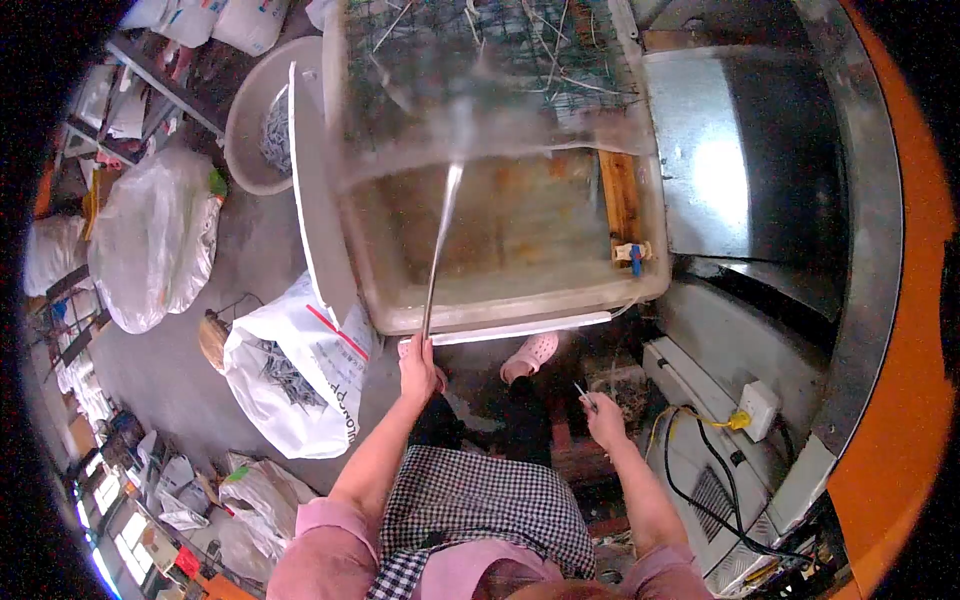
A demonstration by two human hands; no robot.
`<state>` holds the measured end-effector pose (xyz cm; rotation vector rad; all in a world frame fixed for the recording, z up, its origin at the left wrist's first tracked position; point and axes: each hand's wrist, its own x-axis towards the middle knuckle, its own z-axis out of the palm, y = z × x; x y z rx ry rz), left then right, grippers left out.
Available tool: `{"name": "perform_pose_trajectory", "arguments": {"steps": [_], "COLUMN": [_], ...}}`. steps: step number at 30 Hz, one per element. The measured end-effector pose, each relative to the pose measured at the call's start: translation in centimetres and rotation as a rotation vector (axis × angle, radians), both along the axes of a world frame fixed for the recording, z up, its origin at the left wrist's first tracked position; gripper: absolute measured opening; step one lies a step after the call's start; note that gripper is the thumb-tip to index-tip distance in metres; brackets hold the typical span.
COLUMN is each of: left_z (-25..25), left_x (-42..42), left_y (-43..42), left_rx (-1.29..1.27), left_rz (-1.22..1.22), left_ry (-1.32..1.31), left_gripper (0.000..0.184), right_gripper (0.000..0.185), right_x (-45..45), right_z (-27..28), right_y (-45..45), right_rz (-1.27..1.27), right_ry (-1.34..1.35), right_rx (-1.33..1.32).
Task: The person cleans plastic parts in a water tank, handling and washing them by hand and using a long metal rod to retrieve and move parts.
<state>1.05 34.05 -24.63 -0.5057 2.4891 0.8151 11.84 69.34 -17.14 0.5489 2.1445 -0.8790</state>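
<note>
My left hand (416, 370) is closed around the lower end of a long, thin, glossy pale strand (437, 245). The strand runs up over a large water tub (510, 305) and widens into a blurred whitish patch. In my right hand (605, 422), held off to the right below the tub, is a small pointed metal tool (585, 392); whether it is scissors or a knife I cannot tell. Dark mesh with loose pale strands (560, 75) covers the tub's far part. A wooden strip (620, 200) and a blue-handled valve (635, 257) sit at its right side.
A white sack (335, 385) with grey pieces stands left of the tub, near a round basin (245, 130) of similar pieces. A white board (310, 200) lines the tub's left side. At right are a metal machine (700, 150), a socket box (760, 407) and black cables (700, 495).
</note>
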Motion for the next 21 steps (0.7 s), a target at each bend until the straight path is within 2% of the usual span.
{"name": "perform_pose_trajectory", "arguments": {"steps": [2, 3, 4, 5, 7, 9, 13, 15, 18, 20, 21], "left_z": [-0.1, 1.7, 0.3, -1.2, -2.7, -4.5, -5.2, -4.8, -1.2, -1.0, 0.0], "left_x": [0.2, -2.2, -3.5, -4.9, -8.9, -11.7, -15.7, -16.1, -12.1, -6.3, -3.4], "left_y": [0.6, 2.4, 3.0, 3.5, 5.2, 6.2, 6.6, 6.4, 5.4, 3.2, 1.9], "left_rx": [0.007, -0.029, -0.009, 0.012, 0.045, 0.104, 0.104, 0.01, 0.04, 0.131, -0.04], "left_rz": [-0.034, -0.01, -0.014, -0.018, 0.038, 0.005, 0.027, -0.006, 0.005, 0.011, -0.07], "left_ry": [0.012, -0.039, 0.058, 0.157, 0.126, 0.283, 0.296, 0.336, 0.207, 0.296, 0.181], "left_gripper": [0.035, 0.031, 0.029, 0.027, 0.024, 0.022, 0.021, 0.022, 0.023, 0.024, 0.025], "right_gripper": [0.017, 0.017, 0.017, 0.016, 0.016, 0.015, 0.016, 0.016, 0.016, 0.017, 0.017], "right_x": [-0.1, -0.5, -0.8, -0.7, -0.4, -0.4, -0.4, 0.2, 0.4, 0.8, 1.0], "right_z": [0.0, -0.1, -0.2, -0.4, -1.4, -1.6, -1.5, -1.2, -0.6, -0.6, -0.5], "right_y": [0.6, 0.9, 1.2, 1.5, 1.6, 1.8, 1.5, 1.3, 0.9, 1.1, 1.2], "right_rz": [-0.026, -0.022, -0.019, 0.023, -0.008, -0.037, -0.015, 0.009, -0.093, -0.03, -0.037], "right_ry": [0.002, -0.035, -0.072, 0.014, 0.078, 0.138, 0.114, 0.116, 0.062, 0.011, 0.014], "right_rx": [-0.018, 0.029, 0.078, 0.081, 0.083, 0.087, 0.055, 0.046, 0.007, -0.011, -0.011]}}
